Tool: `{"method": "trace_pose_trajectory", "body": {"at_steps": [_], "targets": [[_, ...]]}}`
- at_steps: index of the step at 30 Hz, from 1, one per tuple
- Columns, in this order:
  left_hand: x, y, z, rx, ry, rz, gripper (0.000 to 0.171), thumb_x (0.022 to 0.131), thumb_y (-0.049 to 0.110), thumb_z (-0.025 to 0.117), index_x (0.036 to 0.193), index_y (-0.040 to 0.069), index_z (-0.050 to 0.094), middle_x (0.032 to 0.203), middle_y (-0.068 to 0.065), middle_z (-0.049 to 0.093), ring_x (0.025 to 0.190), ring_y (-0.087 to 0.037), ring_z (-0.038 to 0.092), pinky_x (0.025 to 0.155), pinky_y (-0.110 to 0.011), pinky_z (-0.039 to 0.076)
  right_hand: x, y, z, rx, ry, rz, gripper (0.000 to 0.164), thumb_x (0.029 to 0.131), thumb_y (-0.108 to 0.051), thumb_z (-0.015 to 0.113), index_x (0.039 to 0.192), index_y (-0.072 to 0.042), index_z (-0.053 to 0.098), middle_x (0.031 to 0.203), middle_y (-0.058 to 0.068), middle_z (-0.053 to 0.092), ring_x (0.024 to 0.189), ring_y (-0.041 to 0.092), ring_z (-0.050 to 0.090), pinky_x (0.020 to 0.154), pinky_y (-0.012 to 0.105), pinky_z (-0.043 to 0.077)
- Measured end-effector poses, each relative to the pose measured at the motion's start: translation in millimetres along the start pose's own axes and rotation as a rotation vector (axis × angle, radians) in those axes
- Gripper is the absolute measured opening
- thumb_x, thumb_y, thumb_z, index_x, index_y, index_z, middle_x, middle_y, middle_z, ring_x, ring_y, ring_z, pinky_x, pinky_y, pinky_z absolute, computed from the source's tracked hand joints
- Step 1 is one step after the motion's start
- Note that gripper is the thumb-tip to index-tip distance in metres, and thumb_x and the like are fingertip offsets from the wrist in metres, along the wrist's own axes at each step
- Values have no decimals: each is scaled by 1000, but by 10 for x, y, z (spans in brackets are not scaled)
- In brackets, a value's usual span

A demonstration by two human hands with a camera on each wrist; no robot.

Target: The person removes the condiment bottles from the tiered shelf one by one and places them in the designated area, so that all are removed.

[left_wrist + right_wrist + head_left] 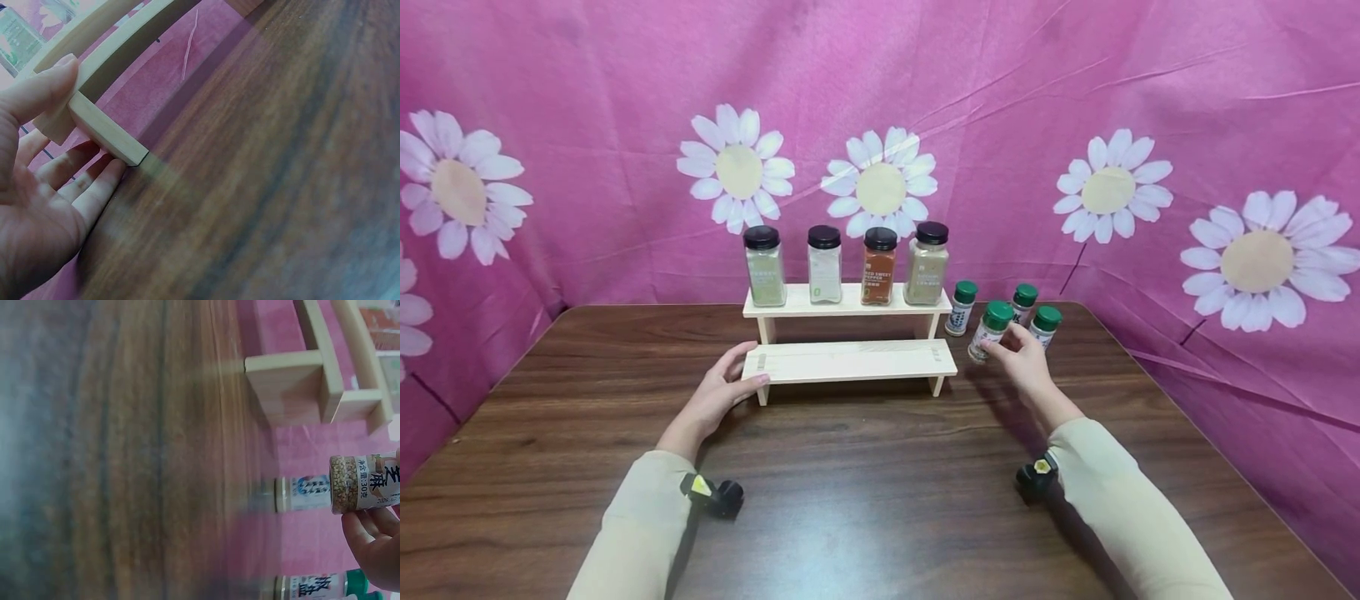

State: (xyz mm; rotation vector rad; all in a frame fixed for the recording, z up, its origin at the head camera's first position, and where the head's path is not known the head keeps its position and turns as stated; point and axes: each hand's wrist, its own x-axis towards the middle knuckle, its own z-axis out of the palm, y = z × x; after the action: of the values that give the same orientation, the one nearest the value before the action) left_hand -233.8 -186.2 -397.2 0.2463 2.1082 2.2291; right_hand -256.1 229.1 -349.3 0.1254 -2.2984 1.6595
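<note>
My left hand (718,396) grips the left end of a two-tier wooden rack (850,361). In the left wrist view its thumb lies over the lower shelf's edge and its fingers reach the short leg (106,128). Just right of the rack, my right hand (1026,362) holds a small green-capped spice jar (988,333) between thumb and fingers. Tan seeds (344,484) show through its clear bottom, which is raised above the table in the right wrist view. Close by are three more green-capped jars (960,317), two of them partly behind the hand.
Black-capped square spice jars stand along the upper shelf, including a reddish-brown one (878,271) and a pale green one (765,271). The brown wood-grain table (850,500) extends toward me. Behind it hangs a pink cloth (1000,100) with white daisies.
</note>
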Motion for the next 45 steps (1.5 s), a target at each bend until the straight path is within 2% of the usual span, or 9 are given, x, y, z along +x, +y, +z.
{"method": "trace_pose_trajectory", "body": {"at_steps": [8,17,21,28,35,45], "targets": [[-2,6,-4,-4,-3,5,67,78,4,61,132,0,23,114,-12,46,86,-6,52,75,-21,43,144,90,73,-33,21,75,38,78,-3,61,113,7,48,107,24,52,89,14,50,78,24,40],[-6,9,4,4,-6,2,65,78,3,60,132,2,24,114,-12,46,86,-6,52,75,-21,43,260,167,159,-56,66,114,36,78,1,59,111,8,48,106,25,51,94,24,48,82,31,39],[-7,6,0,12,-2,1,64,79,3,60,132,3,25,114,-12,46,86,-6,52,74,-21,43,289,199,178,-68,62,133,36,79,1,57,113,9,46,108,26,50,98,27,47,85,34,37],[-6,9,-1,7,-3,0,64,79,3,60,132,3,25,115,-13,45,86,-6,52,74,-21,43,344,248,185,-101,62,167,37,81,0,57,115,9,46,109,26,50,100,27,46,85,34,37],[5,14,4,24,-4,-3,64,79,5,60,132,3,25,117,-16,44,87,-6,51,74,-21,43,352,262,197,-124,61,156,36,79,0,58,112,10,46,107,28,50,98,29,47,84,35,38],[2,7,0,20,-8,-4,63,79,5,60,132,4,25,114,-14,46,86,-7,51,74,-21,43,338,265,226,-121,15,175,38,80,1,56,114,11,44,109,29,49,100,32,46,86,37,37]]}}
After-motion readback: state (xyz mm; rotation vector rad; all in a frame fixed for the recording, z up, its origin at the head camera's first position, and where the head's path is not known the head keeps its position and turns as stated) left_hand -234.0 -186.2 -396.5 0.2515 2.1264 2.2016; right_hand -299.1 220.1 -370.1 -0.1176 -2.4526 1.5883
